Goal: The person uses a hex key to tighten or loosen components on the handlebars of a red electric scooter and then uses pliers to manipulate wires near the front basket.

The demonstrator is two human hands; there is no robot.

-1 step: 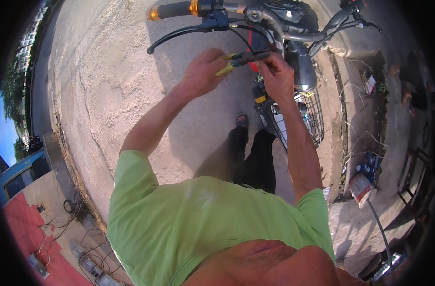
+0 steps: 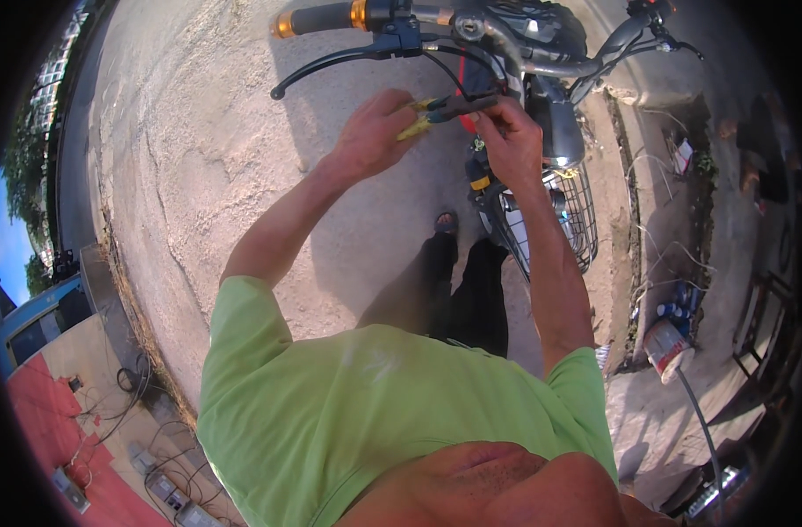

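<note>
The person wears a light green short-sleeved T-shirt (image 2: 366,413), black trousers (image 2: 471,290) and a dark open sandal (image 2: 446,222); both forearms are bare below the sleeves.

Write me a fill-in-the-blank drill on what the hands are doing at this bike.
1. The left hand grips pliers with ____ handles.
2. The right hand pinches the work just below the ____.
3. The wire basket hangs below the ____ hand.
4. The handlebar grip is black with ____ end rings.

Missing words: yellow; handlebar; right; orange
</note>
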